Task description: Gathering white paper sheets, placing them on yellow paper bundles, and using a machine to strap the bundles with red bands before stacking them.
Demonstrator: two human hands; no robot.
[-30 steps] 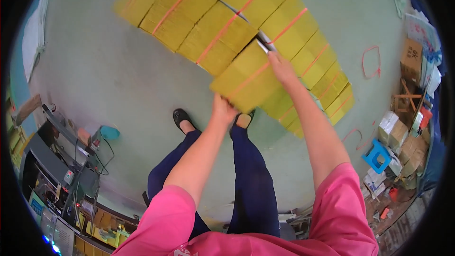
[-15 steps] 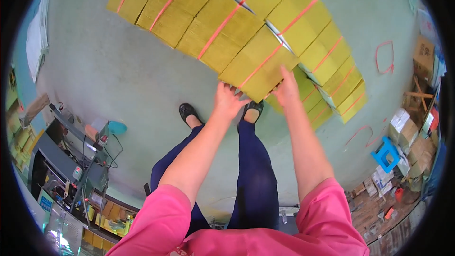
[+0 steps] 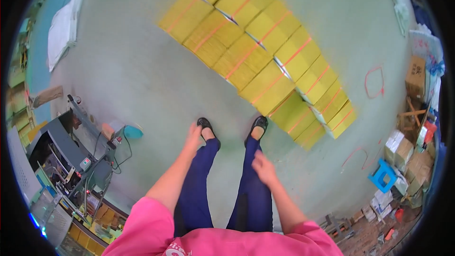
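Observation:
Yellow strapped bundles (image 3: 258,57) with red bands lie in rows on the green floor ahead of my feet. My left hand (image 3: 192,137) hangs beside my left leg, empty, fingers loosely apart. My right hand (image 3: 263,167) is over my right thigh, also empty and blurred with motion. Both hands are well away from the bundles. My black shoes (image 3: 258,124) stand just short of the nearest yellow bundle (image 3: 270,90).
A strapping machine (image 3: 71,161) with cables stands at the lower left. A white sack (image 3: 61,26) lies at the upper left. Cardboard boxes (image 3: 414,78), a blue stool (image 3: 381,175) and clutter line the right side. Red marks (image 3: 374,81) are drawn on the floor.
Both hands let go of the yellow bundle they held and pulled back toward my legs. The bundle now lies on the floor in the row.

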